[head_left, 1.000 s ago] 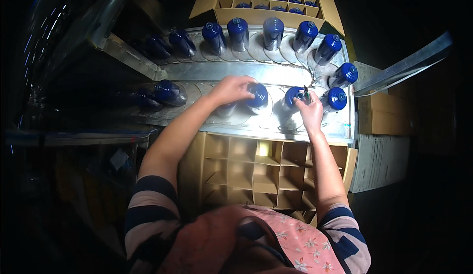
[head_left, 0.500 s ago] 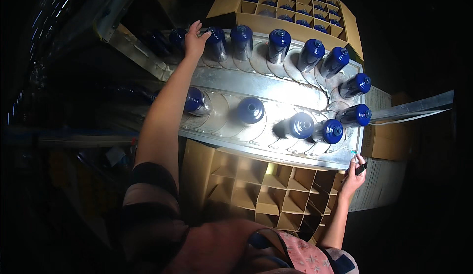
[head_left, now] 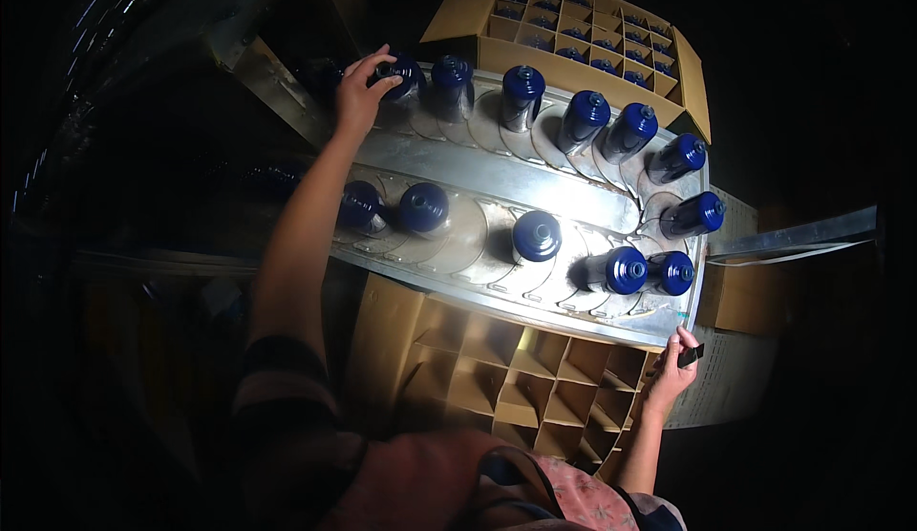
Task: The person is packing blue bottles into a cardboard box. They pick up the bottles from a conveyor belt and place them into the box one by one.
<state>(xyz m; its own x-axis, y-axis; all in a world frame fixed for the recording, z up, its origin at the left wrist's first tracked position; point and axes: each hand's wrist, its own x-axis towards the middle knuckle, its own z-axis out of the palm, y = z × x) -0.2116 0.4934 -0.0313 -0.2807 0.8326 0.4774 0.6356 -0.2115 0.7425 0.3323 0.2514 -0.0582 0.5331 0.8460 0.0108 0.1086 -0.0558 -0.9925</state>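
Observation:
My left hand reaches to the far side of a metal conveyor, where its thumb and fingers close round the top of a blue bottle. More blue bottles with narrow necks stand upright along the far row, such as one bottle near its middle. They curve round the right end and run along the near row, with another bottle there. At the near right corner my right hand is curled beside the conveyor's edge, holding a small black object whose kind I cannot make out.
Behind the conveyor stands a divided cardboard box with blue bottles in many cells. A second divided box sits below the near edge. A metal strip juts out to the right beside more cardboard. The left side is dark.
The far-row bottles have shifted left and the near-row ones right, rounding the right end. My left hand has moved left with its bottle. My right hand stays at the corner.

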